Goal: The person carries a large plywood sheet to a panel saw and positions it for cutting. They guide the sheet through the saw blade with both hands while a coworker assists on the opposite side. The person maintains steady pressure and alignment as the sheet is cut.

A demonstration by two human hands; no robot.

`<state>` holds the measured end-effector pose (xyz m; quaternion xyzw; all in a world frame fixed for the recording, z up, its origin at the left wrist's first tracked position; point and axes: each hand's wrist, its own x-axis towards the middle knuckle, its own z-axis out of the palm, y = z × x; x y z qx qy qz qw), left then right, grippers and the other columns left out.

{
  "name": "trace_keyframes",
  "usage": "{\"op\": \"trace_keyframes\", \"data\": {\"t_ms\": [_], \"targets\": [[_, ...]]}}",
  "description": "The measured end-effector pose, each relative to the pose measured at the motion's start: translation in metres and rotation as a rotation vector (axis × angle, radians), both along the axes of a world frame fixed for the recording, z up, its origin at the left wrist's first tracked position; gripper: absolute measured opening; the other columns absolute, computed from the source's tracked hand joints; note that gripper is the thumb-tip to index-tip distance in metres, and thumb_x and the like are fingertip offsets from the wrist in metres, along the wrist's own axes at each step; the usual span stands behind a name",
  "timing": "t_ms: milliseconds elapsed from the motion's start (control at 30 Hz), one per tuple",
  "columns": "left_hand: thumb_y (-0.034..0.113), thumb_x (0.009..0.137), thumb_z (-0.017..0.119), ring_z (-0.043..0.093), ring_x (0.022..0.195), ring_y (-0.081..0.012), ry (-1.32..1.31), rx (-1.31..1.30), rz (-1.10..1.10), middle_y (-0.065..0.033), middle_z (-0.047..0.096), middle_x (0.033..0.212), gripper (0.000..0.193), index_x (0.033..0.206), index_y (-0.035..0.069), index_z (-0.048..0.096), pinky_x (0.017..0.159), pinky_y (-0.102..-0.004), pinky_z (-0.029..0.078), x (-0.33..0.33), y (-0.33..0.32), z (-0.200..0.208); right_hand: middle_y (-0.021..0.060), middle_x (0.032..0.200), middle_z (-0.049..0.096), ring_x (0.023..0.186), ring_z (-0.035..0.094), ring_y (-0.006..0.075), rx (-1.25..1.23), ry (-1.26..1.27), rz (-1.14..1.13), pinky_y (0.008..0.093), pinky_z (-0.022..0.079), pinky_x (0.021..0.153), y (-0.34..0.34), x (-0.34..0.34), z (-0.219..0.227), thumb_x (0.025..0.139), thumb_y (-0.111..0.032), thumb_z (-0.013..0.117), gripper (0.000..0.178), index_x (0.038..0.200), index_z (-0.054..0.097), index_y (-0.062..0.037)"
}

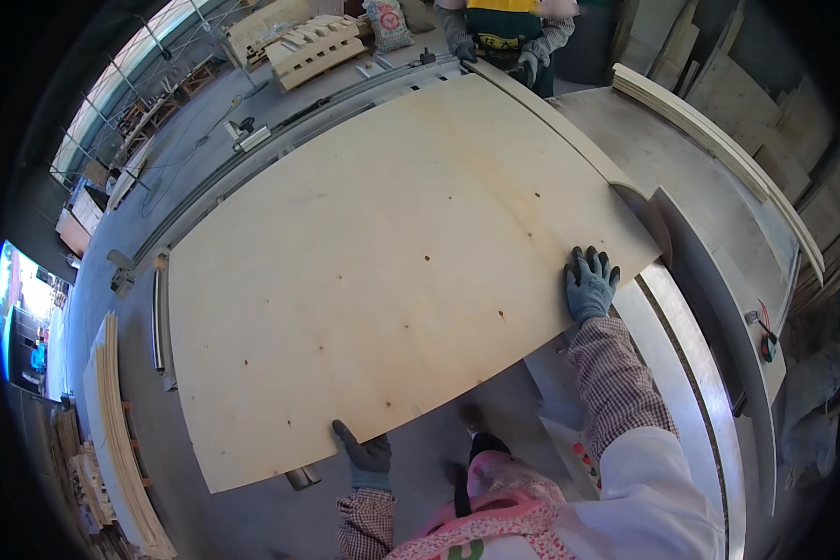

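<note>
A large, pale, flat plywood sheet (383,252) with small dark knots lies across the grey metal saw counter (583,117), its near edge reaching out past the support toward the person. The person's left hand (369,459), in a grey glove with dark fingertips, is at that near edge; its thumb lies on top and its fingers run under the wood, gripping the sheet, though they are mostly hidden. The right hand (589,287), in a blue-grey glove with black fingertips, lies palm down near the right corner, its fingers open and slightly spread on the surface, closed around nothing.

Just beyond that corner stands a curved grey metal guard (709,308), and a long silver metal strip with a dark slot (695,392) runs to the right of the person's arm. At the far end a co-worker (504,37) in dark gloves stands close to the sheet. A stack of long pale wooden strips (709,135) lies on the right, and a small tape measure (768,348) rests nearer.
</note>
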<state>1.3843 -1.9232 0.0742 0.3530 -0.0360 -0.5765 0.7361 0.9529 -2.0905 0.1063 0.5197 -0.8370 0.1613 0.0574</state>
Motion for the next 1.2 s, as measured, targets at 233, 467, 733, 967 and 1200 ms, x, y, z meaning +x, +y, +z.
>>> {"op": "trace_keyframes", "data": {"t_ms": [233, 467, 733, 967, 1200], "targets": [[0.044, 0.089, 0.053, 0.06, 0.099, -0.0182, 0.027, 0.063, -0.057, -0.0023, 0.06, 0.113, 0.045, 0.12, 0.013, 0.049, 0.074, -0.0304, 0.057, 0.013, 0.012, 0.003, 0.0099, 0.141, 0.037, 0.133, 0.028, 0.0293, -0.037, -0.004, 0.02, 0.0467, 0.013, 0.111, 0.012, 0.007, -0.008, 0.087, -0.038, 0.048, 0.049, 0.133, 0.045, -0.0214], [0.047, 0.086, 0.056, 0.061, 0.097, -0.0172, 0.03, 0.156, -0.01, 0.0003, 0.062, 0.109, 0.044, 0.117, 0.015, 0.052, 0.074, -0.0306, 0.055, 0.03, 0.039, -0.001, 0.014, 0.143, 0.034, 0.133, 0.026, 0.0325, -0.007, -0.003, 0.081, 0.047, 0.012, 0.111, 0.045, 0.03, -0.016, 0.086, -0.035, 0.048, 0.053, 0.135, 0.042, -0.0147], [0.045, 0.09, 0.05, 0.06, 0.101, -0.0168, 0.08, 0.088, -0.016, -0.0019, 0.06, 0.114, 0.042, 0.12, 0.015, 0.051, 0.076, -0.0302, 0.055, 0.04, 0.047, -0.034, 0.0135, 0.145, 0.031, 0.135, 0.023, 0.0314, 0.067, 0.04, 0.073, 0.0463, 0.013, 0.111, 0.053, 0.032, -0.048, 0.089, -0.032, 0.047, 0.055, 0.139, 0.035, -0.0159], [0.044, 0.088, 0.055, 0.059, 0.098, -0.0171, 0.202, 0.134, 0.004, -0.0011, 0.061, 0.109, 0.041, 0.116, 0.015, 0.053, 0.076, -0.032, 0.054, 0.039, 0.048, -0.039, 0.0114, 0.145, 0.03, 0.135, 0.024, 0.0304, 0.107, 0.083, 0.09, 0.045, 0.014, 0.111, 0.04, 0.038, -0.062, 0.09, -0.032, 0.046, 0.055, 0.141, 0.032, -0.0176], [0.031, 0.084, 0.065, 0.051, 0.113, -0.0177, 0.487, 0.126, -0.051, -0.0044, 0.056, 0.121, 0.045, 0.121, 0.01, 0.051, 0.094, -0.0304, 0.046, 0.038, 0.052, -0.059, 0.011, 0.145, 0.031, 0.134, 0.027, 0.0304, 0.167, 0.084, 0.061, 0.0455, 0.017, 0.11, 0.041, 0.026, -0.058, 0.091, -0.029, 0.044, 0.052, 0.14, 0.034, -0.0173]]}}
